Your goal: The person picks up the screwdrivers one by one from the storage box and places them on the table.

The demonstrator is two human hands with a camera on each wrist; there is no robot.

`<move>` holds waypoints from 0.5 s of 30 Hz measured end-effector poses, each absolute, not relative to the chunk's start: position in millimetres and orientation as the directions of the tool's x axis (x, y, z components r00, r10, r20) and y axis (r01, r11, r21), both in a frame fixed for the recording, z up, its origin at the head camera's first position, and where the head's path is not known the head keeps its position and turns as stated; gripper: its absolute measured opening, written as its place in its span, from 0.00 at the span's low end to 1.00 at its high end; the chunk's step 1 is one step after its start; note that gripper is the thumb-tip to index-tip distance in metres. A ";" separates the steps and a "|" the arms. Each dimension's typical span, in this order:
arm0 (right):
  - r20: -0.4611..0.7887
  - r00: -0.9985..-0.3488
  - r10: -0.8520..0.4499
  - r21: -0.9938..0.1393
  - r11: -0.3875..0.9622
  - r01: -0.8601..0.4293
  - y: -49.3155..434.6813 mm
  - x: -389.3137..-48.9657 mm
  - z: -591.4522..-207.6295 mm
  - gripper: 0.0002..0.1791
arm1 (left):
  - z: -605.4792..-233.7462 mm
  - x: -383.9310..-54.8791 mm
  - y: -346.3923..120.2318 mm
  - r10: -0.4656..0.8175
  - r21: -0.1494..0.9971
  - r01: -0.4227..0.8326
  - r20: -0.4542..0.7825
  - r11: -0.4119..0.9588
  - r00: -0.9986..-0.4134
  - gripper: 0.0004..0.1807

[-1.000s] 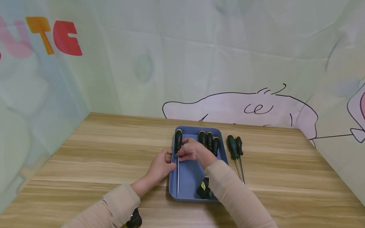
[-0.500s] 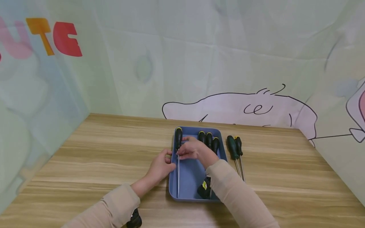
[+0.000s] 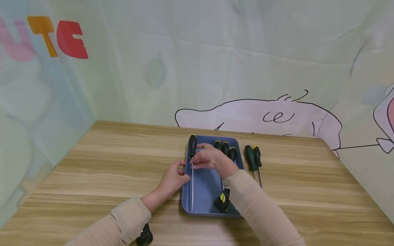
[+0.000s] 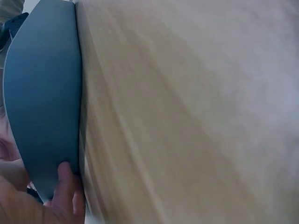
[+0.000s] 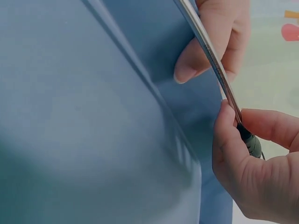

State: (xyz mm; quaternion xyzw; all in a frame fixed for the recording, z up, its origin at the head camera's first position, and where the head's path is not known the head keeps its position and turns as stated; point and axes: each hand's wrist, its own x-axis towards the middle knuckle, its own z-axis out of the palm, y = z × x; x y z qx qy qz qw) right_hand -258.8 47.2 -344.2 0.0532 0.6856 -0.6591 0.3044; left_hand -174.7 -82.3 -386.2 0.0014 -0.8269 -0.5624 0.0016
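Observation:
A long screwdriver (image 3: 192,145) with a black handle and yellow end lies along the left side of the blue tray (image 3: 201,201). My right hand (image 3: 212,158) pinches its metal shaft (image 5: 210,53) just below the handle, between thumb and fingertips. In the right wrist view the shaft stands clear of the tray floor near the hand. My left hand (image 3: 172,179) grips the tray's left wall, thumb over the rim and fingers on the outer side. Several more black-handled screwdrivers (image 3: 225,148) lie at the tray's right side, partly behind my right hand and sleeve.
Two screwdrivers (image 3: 250,157), one green-handled and one black, lie on the wooden table (image 3: 123,153) right of the tray. A black and yellow handle (image 3: 221,203) rests in the tray's near right corner. A printed cloth (image 3: 200,68) hangs behind the table.
The screwdriver has risen slightly and shifted toward the far end of the tray with my right hand. My left hand stays on the tray wall.

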 end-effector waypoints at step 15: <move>-0.435 -0.820 -0.372 -0.899 0.120 0.422 57.2 -254.9 -331.9 0.37 | -385.9 -174.3 -82.0 -0.010 0.926 0.010 0.015 0.377 -1.000 0.21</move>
